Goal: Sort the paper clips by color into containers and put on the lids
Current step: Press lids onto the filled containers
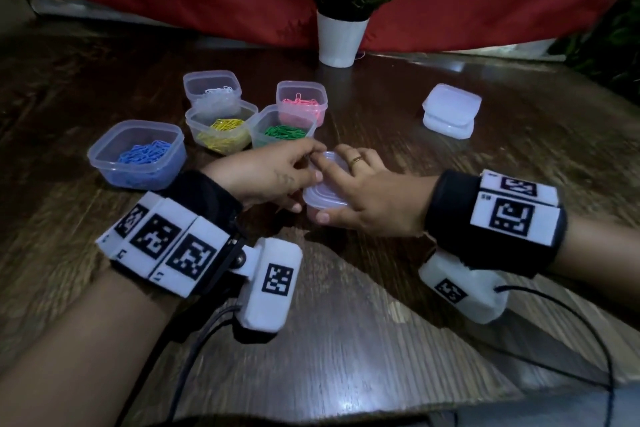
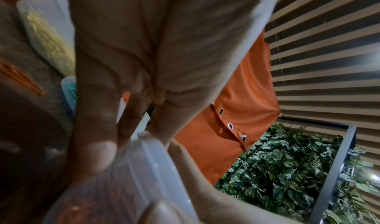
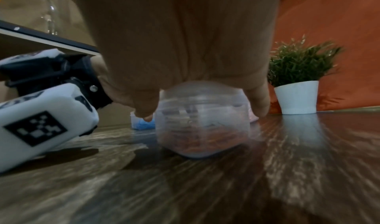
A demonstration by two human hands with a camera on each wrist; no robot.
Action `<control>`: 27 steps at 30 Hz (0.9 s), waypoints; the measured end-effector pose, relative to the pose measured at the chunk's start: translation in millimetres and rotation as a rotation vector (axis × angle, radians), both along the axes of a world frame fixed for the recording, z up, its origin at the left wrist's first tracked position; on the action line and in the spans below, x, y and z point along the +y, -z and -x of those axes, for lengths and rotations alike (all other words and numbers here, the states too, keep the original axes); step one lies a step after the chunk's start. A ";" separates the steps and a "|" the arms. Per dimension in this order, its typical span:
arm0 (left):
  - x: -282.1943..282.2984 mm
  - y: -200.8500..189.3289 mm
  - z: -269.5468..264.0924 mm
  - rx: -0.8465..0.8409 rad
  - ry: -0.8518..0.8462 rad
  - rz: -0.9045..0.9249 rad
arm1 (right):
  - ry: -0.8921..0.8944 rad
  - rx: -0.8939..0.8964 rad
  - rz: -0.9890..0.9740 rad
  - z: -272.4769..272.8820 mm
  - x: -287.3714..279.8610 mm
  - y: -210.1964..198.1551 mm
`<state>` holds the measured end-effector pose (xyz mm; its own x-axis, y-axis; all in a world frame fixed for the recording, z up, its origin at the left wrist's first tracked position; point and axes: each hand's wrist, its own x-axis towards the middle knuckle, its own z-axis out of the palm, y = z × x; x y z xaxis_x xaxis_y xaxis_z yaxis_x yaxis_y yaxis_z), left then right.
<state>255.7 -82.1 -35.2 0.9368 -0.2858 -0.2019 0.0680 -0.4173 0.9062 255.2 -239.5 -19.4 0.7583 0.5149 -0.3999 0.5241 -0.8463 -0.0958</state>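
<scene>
Landmark: small clear plastic container of orange paper clips [image 1: 323, 196], standing on the dark wood-grain table [image 1: 381, 322] with a translucent lid [image 1: 329, 177] on top.
Right hand [image 1: 367, 198]: draped over the lid, thumb at the near wall, fingers spread on top; a gold ring [image 1: 356, 160] on one finger. It presses and clasps the container.
Left hand [image 1: 273, 173]: at the container's left side, fingertips pinching the lid's far-left edge, thumb low against the wall.
Open containers: five clear tubs left of and beyond the landmark, lidless: blue clips [image 1: 136, 154], yellow clips [image 1: 221, 126], green clips [image 1: 282, 126], pink clips [image 1: 301, 102], white clips [image 1: 212, 88].
Spare lids: a stack of translucent lids [image 1: 450, 111], well to the right beyond the landmark.
Head view only: all five colours, and the spare lids.
Right wrist view only: orange clips [image 3: 205, 139] seen through the wall; white-potted green plant [image 3: 297, 81] behind.
Left wrist view only: close lid rim [image 2: 156, 159] under the thumb; orange cloth [image 2: 236, 113], leafy wall [image 2: 287, 170].
</scene>
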 end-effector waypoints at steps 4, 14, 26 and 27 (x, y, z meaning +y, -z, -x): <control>-0.5 -5.0 2.7 0.020 -0.012 0.011 | 0.008 -0.045 -0.080 -2.8 1.0 3.4; 1.5 -5.8 1.5 -0.066 -0.146 -0.079 | 0.231 -0.175 -0.244 -63.4 -35.0 -29.0; 18.9 -6.2 -7.0 -0.075 -0.197 -0.194 | 0.249 -0.167 0.025 -148.3 -17.5 -11.5; 19.9 -5.4 -7.6 -0.090 -0.215 -0.187 | 0.225 -0.181 0.052 -145.9 -13.6 -15.3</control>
